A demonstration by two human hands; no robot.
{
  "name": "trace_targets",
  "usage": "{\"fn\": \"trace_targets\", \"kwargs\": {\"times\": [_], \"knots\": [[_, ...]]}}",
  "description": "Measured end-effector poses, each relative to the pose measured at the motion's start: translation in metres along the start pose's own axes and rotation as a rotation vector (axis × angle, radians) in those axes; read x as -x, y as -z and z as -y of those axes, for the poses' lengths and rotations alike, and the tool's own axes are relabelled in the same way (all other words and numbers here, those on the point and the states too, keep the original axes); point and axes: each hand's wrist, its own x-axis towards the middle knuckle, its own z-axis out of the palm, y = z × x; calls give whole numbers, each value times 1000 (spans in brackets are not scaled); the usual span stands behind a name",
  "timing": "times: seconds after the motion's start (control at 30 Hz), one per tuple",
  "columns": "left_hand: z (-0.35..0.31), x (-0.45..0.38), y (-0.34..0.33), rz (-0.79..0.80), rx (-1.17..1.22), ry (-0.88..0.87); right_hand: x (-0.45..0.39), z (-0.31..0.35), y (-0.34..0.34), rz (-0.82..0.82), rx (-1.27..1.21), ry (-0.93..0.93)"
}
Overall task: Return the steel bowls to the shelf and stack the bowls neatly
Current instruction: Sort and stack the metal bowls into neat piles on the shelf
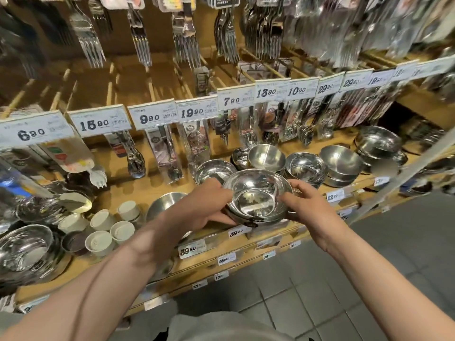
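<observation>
A small stack of shiny steel bowls [256, 193] is held between both hands just above the front edge of the wooden shelf [157, 183]. My left hand [206, 205] grips its left rim, fingers curled over the edge. My right hand [307, 205] grips the right rim. Behind it on the shelf stand more steel bowls: a single one [213, 169], a tilted one [267, 156], a stack [305, 168], another stack [341, 163] and a larger stack [378, 143]. One bowl [162, 203] sits partly hidden behind my left forearm.
White ramekins [103, 230] and large steel bowls [24, 247] fill the shelf's left part. Packaged cutlery [167, 153] hangs from pegs above, behind price tags [152, 116]. A lower shelf edge [221, 262] juts out below. Grey floor tiles [369, 267] lie to the right.
</observation>
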Motion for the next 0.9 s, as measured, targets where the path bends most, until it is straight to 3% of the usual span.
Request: {"fn": "trace_targets", "kwargs": {"times": [0.13, 0.6, 0.77, 0.9], "knots": [[-4, -20, -10, -6, -101, 28, 12, -12, 13, -39, -34, 22], [-28, -34, -98, 351, -95, 2, 64, -55, 73, -392, -125, 15], [-41, -29, -141, 409, -103, -10, 77, -65, 112, -425, -80, 46], [-50, -29, -181, 361, -106, -14, 84, -73, 150, -430, -65, 50]]}}
